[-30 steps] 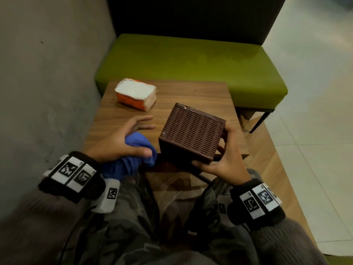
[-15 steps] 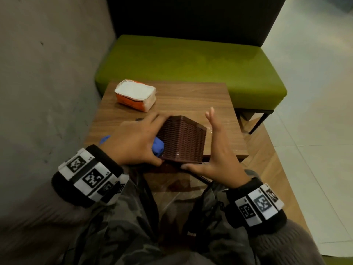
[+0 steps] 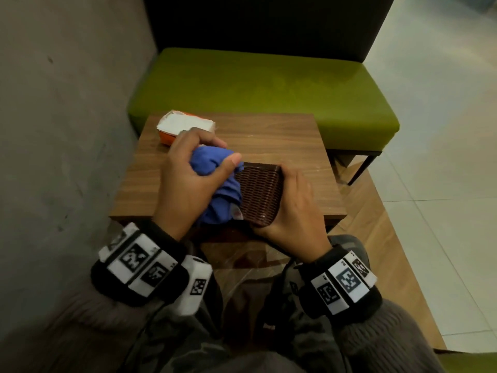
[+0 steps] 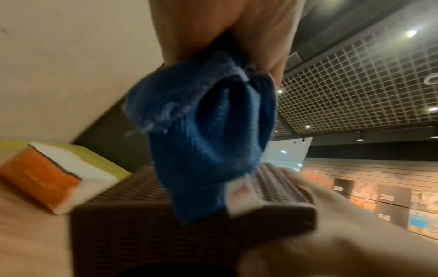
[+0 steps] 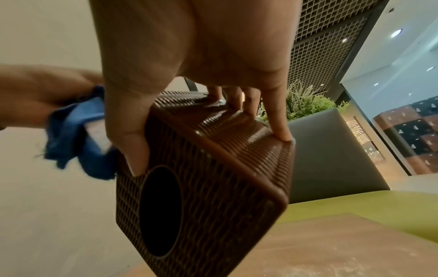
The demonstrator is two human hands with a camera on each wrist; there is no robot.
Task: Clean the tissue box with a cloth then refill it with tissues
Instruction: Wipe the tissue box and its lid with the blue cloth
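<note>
A brown woven tissue box (image 3: 260,193) (image 5: 208,178) (image 4: 151,230) is held tipped over the near edge of the small wooden table (image 3: 295,146), its round opening facing me in the right wrist view. My right hand (image 3: 291,208) grips the box, thumb on the opening face and fingers (image 5: 277,120) over the far side. My left hand (image 3: 191,179) grips a bunched blue cloth (image 3: 215,181) (image 4: 208,135) (image 5: 78,131) and holds it against the box's left upper part. An orange and white tissue pack (image 3: 185,126) (image 4: 54,176) lies at the table's far left corner.
A green bench seat (image 3: 263,87) with a dark backrest stands beyond the table. A grey wall (image 3: 61,117) runs close along the left. Pale floor tiles (image 3: 443,130) lie to the right. My knees sit below the table's near edge.
My left hand has lifted from the box's left side onto its top with the cloth now bunched in its grip. The right hand has curled round the box, which now lies flatter.
</note>
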